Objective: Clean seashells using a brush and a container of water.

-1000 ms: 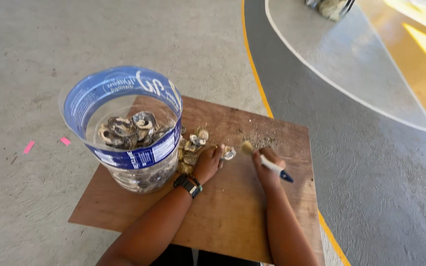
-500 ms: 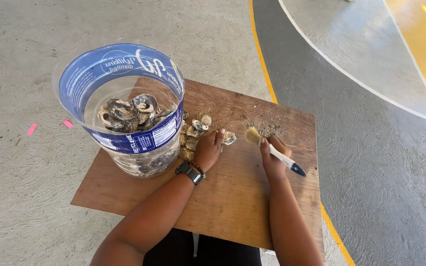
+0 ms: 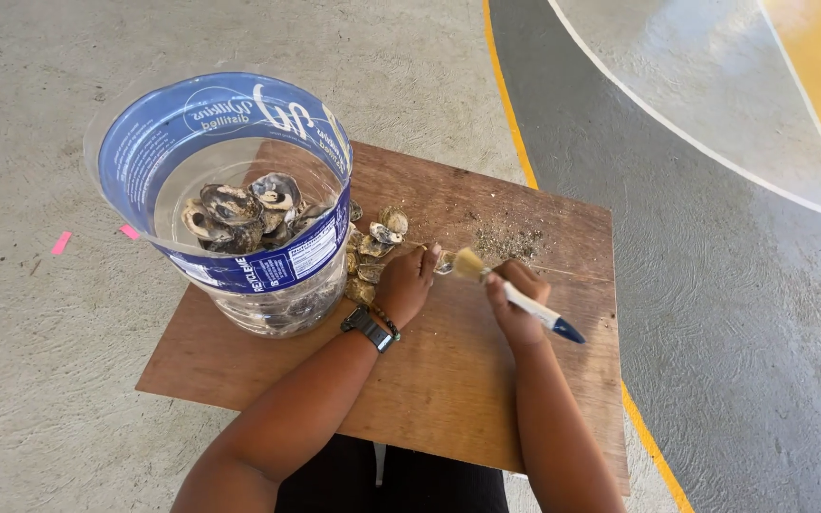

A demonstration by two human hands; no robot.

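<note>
My left hand [image 3: 406,282], with a dark watch on the wrist, pinches a small shell [image 3: 445,263] against the wooden board [image 3: 448,370]. My right hand [image 3: 515,302] grips a paintbrush [image 3: 515,296] with a white and blue handle; its pale bristles touch the shell. A clear cut-open plastic jug [image 3: 230,199] with a blue label stands on the board's left part, and several grey oyster shells [image 3: 239,214] lie inside it. More loose shells [image 3: 375,242] are heaped between the jug and my left hand.
A patch of grit and dust [image 3: 510,242] lies on the board beyond the brush. The board rests on my lap over a concrete floor with a yellow painted line [image 3: 510,123], a grey band and two pink tape bits [image 3: 61,243].
Both hands stay at the same spot on the board with the shell and brush. The brush has shifted slightly over the shell; the view has tilted a little.
</note>
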